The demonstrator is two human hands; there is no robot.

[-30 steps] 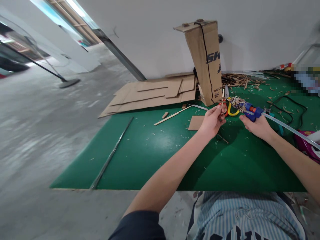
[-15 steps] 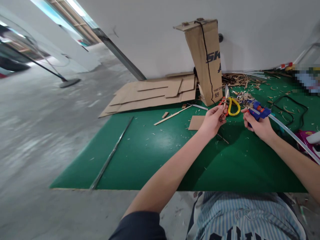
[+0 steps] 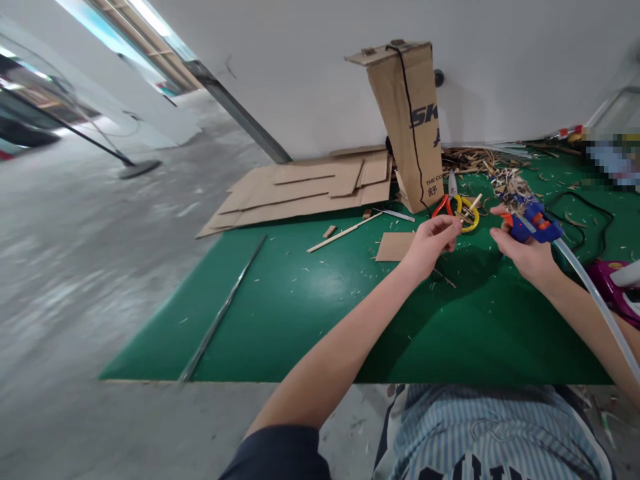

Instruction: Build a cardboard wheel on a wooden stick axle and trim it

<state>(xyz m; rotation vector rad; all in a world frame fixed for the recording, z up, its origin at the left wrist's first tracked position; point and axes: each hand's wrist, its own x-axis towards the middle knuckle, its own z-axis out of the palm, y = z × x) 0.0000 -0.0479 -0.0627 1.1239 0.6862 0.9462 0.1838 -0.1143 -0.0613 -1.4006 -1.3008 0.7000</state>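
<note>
My left hand [image 3: 434,241] pinches a short, thin wooden stick [image 3: 474,204] between thumb and fingers, its pale end pointing up and right. Just behind it on the table lie scissors [image 3: 469,215] with one yellow and one red handle. My right hand [image 3: 525,253] is wrapped round a blue hot glue gun [image 3: 543,225] with an orange trigger. Scraps cling around the gun's front, hiding the nozzle. A long clear glue stick [image 3: 595,290] runs out of its back. The two hands are apart. A small cardboard piece [image 3: 394,247] lies left of my left hand.
A tall cardboard box [image 3: 413,127] with a black cord stands at the back, beside flat cardboard sheets [image 3: 305,190]. Wood scraps [image 3: 470,161] are heaped behind. A thin stick [image 3: 345,237] and a dark strip [image 3: 225,307] lie on the green table [image 3: 300,300]. A black cable [image 3: 607,220] curls at right.
The glue gun in my right hand has moved right and tilted, its front now pointing more upward. My left hand has shifted slightly right and lower, and the small stick now leans right.
</note>
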